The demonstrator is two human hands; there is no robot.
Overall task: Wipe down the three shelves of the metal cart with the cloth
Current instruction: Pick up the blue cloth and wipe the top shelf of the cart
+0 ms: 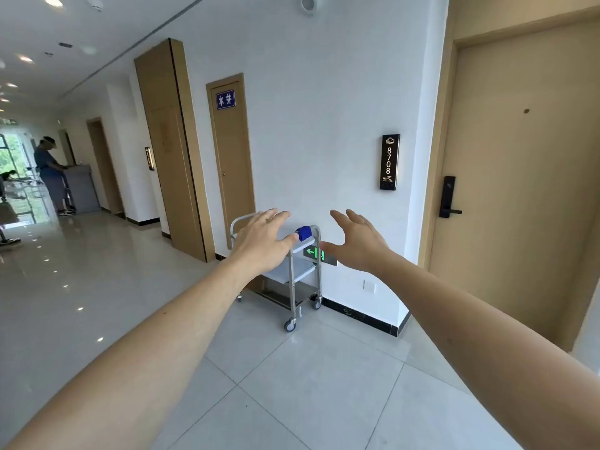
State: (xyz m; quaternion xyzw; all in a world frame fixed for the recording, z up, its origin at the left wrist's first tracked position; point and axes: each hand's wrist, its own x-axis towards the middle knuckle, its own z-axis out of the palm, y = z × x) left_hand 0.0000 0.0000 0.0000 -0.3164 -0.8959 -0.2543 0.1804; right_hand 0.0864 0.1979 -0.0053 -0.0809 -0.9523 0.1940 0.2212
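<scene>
Two empty hands outstretched, left hand (264, 243), right hand (357, 243), cart (293, 277) beyond

I see a glossy tiled floor (292, 384), metal cart (293, 280) on castors by the wall, blue cloth (304, 233) on its top shelf

Both bare arms stretched forward, left hand (264, 241) and right hand (357, 241) spread palm-down, fingers straight, holding nothing, apparently in mid-air, apart from each other.
</scene>
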